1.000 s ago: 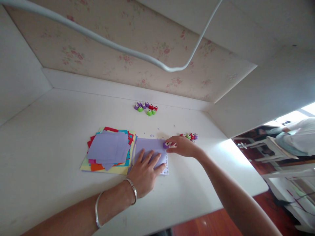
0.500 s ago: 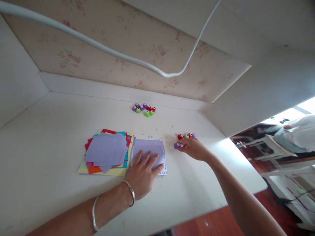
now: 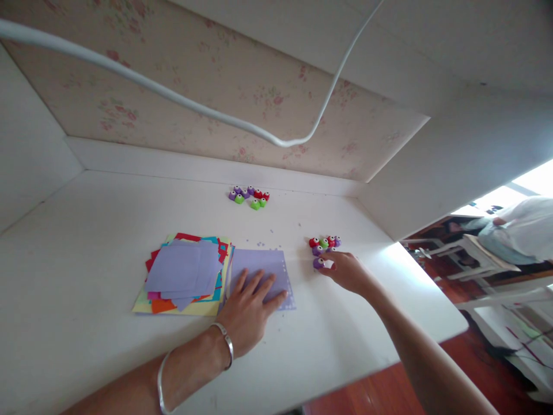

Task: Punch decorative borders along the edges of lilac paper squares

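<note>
Left hand (image 3: 244, 320) flat on lilac sheet (image 3: 259, 260) (hole-edged); right fingers (image 3: 339, 258) grip purple punch (image 3: 318, 264).

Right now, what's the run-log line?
Left hand: spread on rectangular purple paper sheet | Right hand: holding small purple plastic punch | Nearby: red, green, purple punches

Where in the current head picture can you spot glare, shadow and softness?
Head view: glare whitens the right side of the table; head view: a soft shadow spreads below the right hand; head view: white furniture at far right looks slanted and soft.
</note>
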Demonstrator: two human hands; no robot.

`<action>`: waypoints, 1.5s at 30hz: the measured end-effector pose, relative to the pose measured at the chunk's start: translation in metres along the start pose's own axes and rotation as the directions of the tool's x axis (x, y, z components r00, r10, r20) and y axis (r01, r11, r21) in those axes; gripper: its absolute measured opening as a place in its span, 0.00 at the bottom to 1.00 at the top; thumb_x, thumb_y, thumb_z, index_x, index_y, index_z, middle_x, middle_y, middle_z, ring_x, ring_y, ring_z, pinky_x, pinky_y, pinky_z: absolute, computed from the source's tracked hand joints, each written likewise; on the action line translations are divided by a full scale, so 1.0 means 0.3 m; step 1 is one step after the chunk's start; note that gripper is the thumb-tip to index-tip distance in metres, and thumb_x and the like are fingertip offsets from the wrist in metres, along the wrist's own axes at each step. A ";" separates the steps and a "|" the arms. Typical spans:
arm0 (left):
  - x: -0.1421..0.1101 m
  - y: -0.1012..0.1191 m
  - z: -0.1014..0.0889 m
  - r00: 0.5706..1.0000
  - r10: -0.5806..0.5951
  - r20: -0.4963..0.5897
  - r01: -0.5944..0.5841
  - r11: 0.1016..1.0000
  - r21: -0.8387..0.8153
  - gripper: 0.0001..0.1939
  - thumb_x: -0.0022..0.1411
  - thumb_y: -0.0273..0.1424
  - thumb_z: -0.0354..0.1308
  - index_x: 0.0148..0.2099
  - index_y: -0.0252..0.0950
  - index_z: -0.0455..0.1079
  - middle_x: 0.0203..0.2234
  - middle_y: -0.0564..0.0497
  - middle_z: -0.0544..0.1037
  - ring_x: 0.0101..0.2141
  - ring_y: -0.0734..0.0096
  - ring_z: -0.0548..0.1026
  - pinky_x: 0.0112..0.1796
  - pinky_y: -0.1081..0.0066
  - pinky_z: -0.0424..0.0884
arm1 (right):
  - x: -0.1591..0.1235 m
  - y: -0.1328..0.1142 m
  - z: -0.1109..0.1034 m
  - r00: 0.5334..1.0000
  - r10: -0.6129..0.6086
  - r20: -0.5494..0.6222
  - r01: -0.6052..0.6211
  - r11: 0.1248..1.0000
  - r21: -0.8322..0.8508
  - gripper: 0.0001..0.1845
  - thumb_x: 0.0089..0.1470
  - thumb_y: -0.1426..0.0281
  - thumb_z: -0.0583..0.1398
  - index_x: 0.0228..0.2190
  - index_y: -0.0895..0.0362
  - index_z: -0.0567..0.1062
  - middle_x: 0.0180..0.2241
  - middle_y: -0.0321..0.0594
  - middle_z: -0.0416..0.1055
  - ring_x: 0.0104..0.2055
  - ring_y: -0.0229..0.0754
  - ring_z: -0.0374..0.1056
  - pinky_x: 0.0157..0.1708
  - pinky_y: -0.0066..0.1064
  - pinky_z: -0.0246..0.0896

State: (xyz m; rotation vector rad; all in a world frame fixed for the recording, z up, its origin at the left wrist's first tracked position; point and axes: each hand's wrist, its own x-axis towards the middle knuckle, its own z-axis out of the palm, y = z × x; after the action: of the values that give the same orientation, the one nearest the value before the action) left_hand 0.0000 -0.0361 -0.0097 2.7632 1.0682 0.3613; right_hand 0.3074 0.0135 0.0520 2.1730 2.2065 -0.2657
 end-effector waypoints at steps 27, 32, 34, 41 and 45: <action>-0.004 0.009 -0.007 0.997 0.051 -0.066 -0.052 0.999 -0.015 0.22 0.70 0.33 0.48 0.65 0.48 0.60 0.62 0.48 0.65 0.61 0.57 0.62 0.61 0.50 0.52 | 0.262 -0.386 -0.006 0.972 -0.225 -0.068 0.235 0.924 0.301 0.14 0.58 0.63 0.58 0.43 0.51 0.81 0.40 0.36 0.80 0.41 0.43 0.75 0.45 0.31 0.65; -0.008 0.010 -0.012 0.997 0.044 -0.064 -0.047 0.998 -0.049 0.22 0.71 0.36 0.47 0.65 0.47 0.59 0.63 0.49 0.64 0.62 0.57 0.60 0.62 0.49 0.51 | 0.394 -0.505 0.012 0.978 -0.191 -0.088 0.208 0.944 0.257 0.23 0.58 0.63 0.58 0.54 0.51 0.73 0.51 0.38 0.75 0.51 0.46 0.71 0.51 0.33 0.62; -0.007 0.006 -0.009 0.997 0.042 -0.061 -0.046 0.997 -0.063 0.22 0.71 0.36 0.47 0.66 0.47 0.59 0.63 0.48 0.64 0.62 0.56 0.60 0.62 0.48 0.50 | 0.433 -0.543 0.013 0.982 -0.167 -0.092 0.185 0.954 0.236 0.27 0.58 0.63 0.58 0.59 0.51 0.67 0.54 0.40 0.73 0.54 0.49 0.69 0.52 0.36 0.62; -0.005 -0.003 -0.005 0.997 0.047 -0.061 -0.053 0.994 -0.097 0.23 0.71 0.37 0.47 0.66 0.47 0.59 0.63 0.47 0.64 0.62 0.56 0.60 0.62 0.48 0.51 | 0.536 -0.600 0.019 0.995 0.011 -0.097 0.008 0.981 0.192 0.31 0.62 0.63 0.53 0.64 0.55 0.55 0.52 0.53 0.73 0.52 0.56 0.70 0.48 0.44 0.63; -0.004 -0.002 -0.011 0.997 0.040 -0.067 -0.049 0.990 -0.135 0.23 0.72 0.40 0.43 0.65 0.46 0.60 0.63 0.46 0.64 0.62 0.55 0.60 0.62 0.47 0.51 | 0.570 -0.577 0.036 0.993 0.073 -0.094 -0.054 0.980 0.192 0.30 0.64 0.66 0.49 0.65 0.56 0.53 0.52 0.56 0.72 0.53 0.57 0.70 0.47 0.45 0.63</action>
State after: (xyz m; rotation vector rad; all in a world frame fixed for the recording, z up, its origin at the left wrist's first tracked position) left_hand -0.0022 -0.0363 -0.0070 2.6743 0.9582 0.5117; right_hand 0.1302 0.1798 0.0339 2.3999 2.2431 -0.3863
